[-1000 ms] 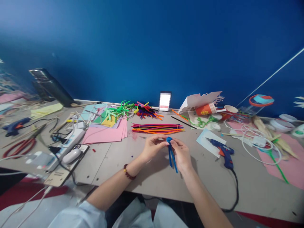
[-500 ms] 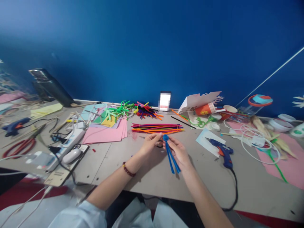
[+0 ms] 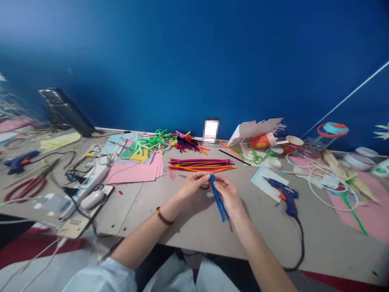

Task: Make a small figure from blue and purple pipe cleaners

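Note:
Blue pipe cleaners (image 3: 218, 200), wound into a small knob at the top, are held between my two hands above the table. The fingers of my left hand (image 3: 196, 182) pinch the knob from the left. My right hand (image 3: 227, 194) is closed round the stems just below it, and their free ends hang down toward me. Just beyond my fingers lies a bundle of pink, orange and dark pipe cleaners (image 3: 202, 164). A dark loop, perhaps a scissors handle, is partly hidden behind my left fingers.
A blue glue gun (image 3: 285, 194) rests on light paper to the right, its cable running off the front edge. At left are pink paper sheets (image 3: 132, 171), a power strip (image 3: 86, 186), a phone and red-handled scissors (image 3: 27, 190). Green pipe cleaners (image 3: 152, 142) and paper cups (image 3: 263, 140) lie farther back.
The hanging blue stems have drawn closer together and swung slightly right. My left fingertips have shifted a little over the knob; both hands stay in nearly the same place.

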Demonstrator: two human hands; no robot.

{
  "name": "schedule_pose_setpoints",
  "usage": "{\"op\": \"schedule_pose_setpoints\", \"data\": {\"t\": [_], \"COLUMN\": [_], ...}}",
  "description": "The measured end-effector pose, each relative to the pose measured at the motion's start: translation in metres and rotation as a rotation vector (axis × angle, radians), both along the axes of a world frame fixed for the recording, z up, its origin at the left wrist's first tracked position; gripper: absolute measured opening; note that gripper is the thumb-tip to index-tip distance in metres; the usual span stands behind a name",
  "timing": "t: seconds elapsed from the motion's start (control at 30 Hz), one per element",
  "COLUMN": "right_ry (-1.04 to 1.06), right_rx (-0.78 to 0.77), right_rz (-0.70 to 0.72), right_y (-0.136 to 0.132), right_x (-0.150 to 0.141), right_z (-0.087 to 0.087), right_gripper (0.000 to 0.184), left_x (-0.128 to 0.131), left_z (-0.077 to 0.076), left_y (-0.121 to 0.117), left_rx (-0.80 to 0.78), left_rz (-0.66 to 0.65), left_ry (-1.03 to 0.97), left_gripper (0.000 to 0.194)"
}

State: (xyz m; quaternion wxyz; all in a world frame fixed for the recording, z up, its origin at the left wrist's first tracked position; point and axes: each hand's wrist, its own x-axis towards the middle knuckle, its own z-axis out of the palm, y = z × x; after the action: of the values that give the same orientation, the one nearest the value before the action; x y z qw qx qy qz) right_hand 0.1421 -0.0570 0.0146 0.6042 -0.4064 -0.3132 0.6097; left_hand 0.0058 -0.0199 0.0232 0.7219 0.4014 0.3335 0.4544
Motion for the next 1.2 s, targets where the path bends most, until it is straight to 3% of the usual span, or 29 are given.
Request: {"op": "schedule_pose_setpoints", "data": {"t": [0.3,0.83,1.0,1.2], "right_ry": [-0.09,-0.31,-0.245,-0.106], "right_rx": [0.027,0.147,0.111,0.007], "right_rz": [-0.091,-0.191,-0.171,-0.129], "right_y": [-0.001,-0.005,-0.005,-0.002], "right_x": [-0.003,-0.003,-0.004,-0.001], "right_z": [0.004,0.004,0.008,0.012], "right_gripper": [0.027,0.018,0.021,0.029], "left_x": [0.002,0.003,0.002,0.002], "left_z": [-0.003,-0.002,-0.004,0.007], "left_y": [-0.002,-0.004,-0.003,-0.003], "left_rx": [0.063,0.015,0.034,-0.013], "left_rz": [0.045,0.07,0.049,0.012], "left_ry": [0.038,0.03,0.027,-0.056], "left_gripper": [0.027,0.027,0.026,0.037]}}
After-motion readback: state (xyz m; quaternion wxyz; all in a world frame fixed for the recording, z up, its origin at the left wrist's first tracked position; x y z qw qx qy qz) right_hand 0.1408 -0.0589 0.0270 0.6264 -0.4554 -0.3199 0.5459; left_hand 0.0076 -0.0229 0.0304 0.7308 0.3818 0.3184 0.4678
